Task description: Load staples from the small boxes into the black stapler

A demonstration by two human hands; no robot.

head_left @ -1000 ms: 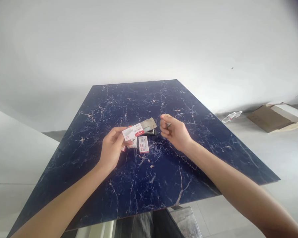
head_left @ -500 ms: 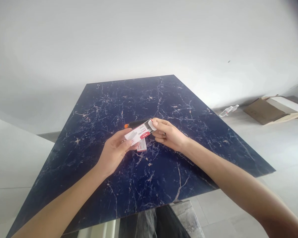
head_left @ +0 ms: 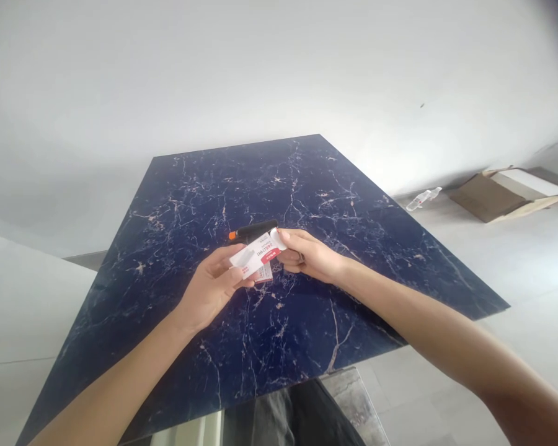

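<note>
A small white and red staple box (head_left: 259,251) with printed lettering is held between my two hands above the table. My left hand (head_left: 209,286) grips its lower left end, thumb on top and fingers beneath. At the upper right end, my right hand (head_left: 309,254) is closed with thumb and finger on the white end flap (head_left: 276,239). Partly covered by the held box and my left fingers, a second white and red box (head_left: 264,274) shows below it. Just behind lies a black, rounded, long object with an orange tip (head_left: 259,230), perhaps a stapler.
The dark blue marble-patterned table (head_left: 279,334) has its far edge near a pale wall (head_left: 242,74). On the floor to the right are an open cardboard box (head_left: 488,195) and a clear plastic bottle (head_left: 423,199). Dark-clothed legs (head_left: 302,415) show at the near edge.
The flap end has come closer to the box body, and the dark opening there is mostly covered now. My right hand has shifted slightly left and down. The view has tilted a little.
</note>
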